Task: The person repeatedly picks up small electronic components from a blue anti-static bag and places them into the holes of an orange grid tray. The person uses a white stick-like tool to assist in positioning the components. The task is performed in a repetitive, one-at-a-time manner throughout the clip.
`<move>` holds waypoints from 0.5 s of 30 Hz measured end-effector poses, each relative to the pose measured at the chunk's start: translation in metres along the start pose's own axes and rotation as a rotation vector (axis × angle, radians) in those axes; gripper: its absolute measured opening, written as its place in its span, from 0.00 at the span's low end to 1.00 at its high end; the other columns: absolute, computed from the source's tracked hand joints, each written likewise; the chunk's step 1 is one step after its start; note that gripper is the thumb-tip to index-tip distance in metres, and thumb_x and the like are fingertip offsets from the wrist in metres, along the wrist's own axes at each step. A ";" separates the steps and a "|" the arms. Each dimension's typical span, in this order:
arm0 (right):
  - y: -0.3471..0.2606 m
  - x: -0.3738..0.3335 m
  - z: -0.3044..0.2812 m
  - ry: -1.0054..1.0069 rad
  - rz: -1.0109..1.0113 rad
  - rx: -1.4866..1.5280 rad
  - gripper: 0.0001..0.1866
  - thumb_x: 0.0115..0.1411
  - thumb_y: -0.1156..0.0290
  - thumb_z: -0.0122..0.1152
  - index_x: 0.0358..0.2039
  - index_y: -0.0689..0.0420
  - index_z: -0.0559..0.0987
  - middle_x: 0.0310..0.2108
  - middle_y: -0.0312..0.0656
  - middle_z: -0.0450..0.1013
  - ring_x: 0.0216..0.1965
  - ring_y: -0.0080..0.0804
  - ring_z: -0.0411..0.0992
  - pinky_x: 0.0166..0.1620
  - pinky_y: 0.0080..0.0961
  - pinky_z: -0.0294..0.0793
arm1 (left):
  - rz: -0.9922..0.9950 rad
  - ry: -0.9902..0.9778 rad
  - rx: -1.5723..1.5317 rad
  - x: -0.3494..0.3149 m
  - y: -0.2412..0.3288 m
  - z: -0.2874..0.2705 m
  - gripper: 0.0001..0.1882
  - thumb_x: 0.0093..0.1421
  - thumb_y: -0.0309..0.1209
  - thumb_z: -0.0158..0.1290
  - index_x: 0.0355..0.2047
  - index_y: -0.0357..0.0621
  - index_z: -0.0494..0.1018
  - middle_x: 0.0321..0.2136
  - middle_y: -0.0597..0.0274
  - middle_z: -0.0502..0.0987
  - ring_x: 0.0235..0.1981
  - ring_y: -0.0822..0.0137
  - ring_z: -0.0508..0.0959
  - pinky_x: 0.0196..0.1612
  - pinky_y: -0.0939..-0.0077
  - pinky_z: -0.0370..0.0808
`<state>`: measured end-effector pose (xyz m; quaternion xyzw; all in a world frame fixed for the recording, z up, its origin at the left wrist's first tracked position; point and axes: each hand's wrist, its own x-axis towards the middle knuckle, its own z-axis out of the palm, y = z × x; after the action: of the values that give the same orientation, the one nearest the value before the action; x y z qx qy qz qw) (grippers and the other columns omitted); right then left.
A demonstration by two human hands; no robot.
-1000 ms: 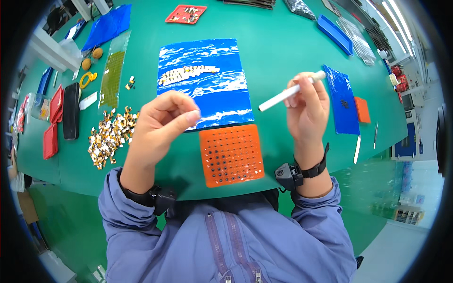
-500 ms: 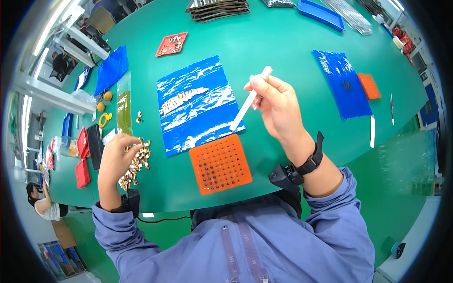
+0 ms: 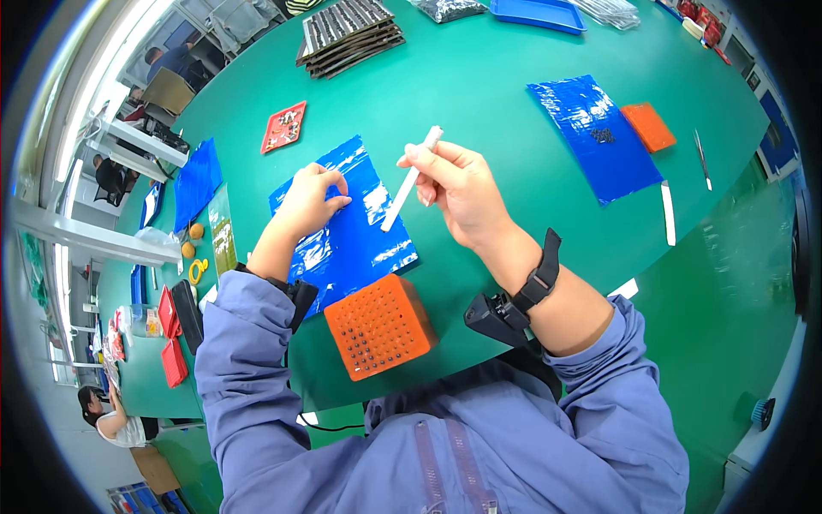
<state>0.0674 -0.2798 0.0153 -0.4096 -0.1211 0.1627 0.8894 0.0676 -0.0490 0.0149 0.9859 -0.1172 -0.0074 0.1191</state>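
Observation:
Over the glossy blue sheet [image 3: 360, 257], my left hand [image 3: 312, 201] is closed with its fingers curled down; whatever it may hold is hidden. The row of small parts that lay on the sheet is covered by this hand and arm. My right hand [image 3: 458, 190] pinches a narrow white strip [image 3: 401, 199] between thumb and fingers. The strip is tilted, its lower end above the sheet's right part. Nearer to me stands an orange block [image 3: 381, 330] with rows of holes, several of them at its left filled with dark pieces.
A red tray [image 3: 283, 128] with small parts lies at the far left. To the right are another blue sheet [image 3: 582, 128] with dark bits, an orange block [image 3: 648, 128], tweezers [image 3: 702, 160] and a white strip [image 3: 668, 214]. Yellow scissors [image 3: 198, 271] and stacked trays [image 3: 349, 38] are farther off.
My left hand has moved from the pile of small parts to the blue sheet, and its sleeve now covers the pile. My right hand still holds the white strip. The whole view has shifted.

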 end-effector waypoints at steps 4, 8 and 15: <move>-0.002 -0.002 0.000 -0.017 -0.001 0.020 0.11 0.53 0.67 0.57 0.25 0.62 0.76 0.15 0.30 0.63 0.17 0.13 0.57 0.21 0.11 0.55 | 0.044 0.024 -0.014 -0.001 -0.001 0.000 0.06 0.46 0.28 0.56 0.25 0.44 0.70 0.28 0.57 0.67 0.34 0.61 0.69 0.39 0.71 0.66; -0.002 -0.003 0.002 -0.019 -0.007 0.019 0.10 0.53 0.67 0.57 0.24 0.62 0.76 0.16 0.30 0.63 0.17 0.13 0.57 0.21 0.11 0.55 | -0.095 -0.002 -0.294 -0.014 0.015 -0.030 0.05 0.50 0.27 0.53 0.25 0.42 0.68 0.23 0.64 0.68 0.29 0.71 0.70 0.34 0.81 0.66; -0.006 -0.012 0.007 -0.112 0.009 -0.020 0.05 0.51 0.73 0.58 0.27 0.62 0.75 0.19 0.33 0.68 0.19 0.15 0.63 0.24 0.11 0.61 | -0.104 0.116 -1.024 -0.089 0.053 -0.051 0.03 0.56 0.23 0.47 0.28 0.38 0.64 0.23 0.64 0.70 0.28 0.77 0.70 0.33 0.85 0.66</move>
<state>0.0545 -0.2832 0.0233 -0.4091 -0.1708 0.1881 0.8764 -0.0289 -0.0664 0.0762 0.8045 -0.0426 -0.0151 0.5922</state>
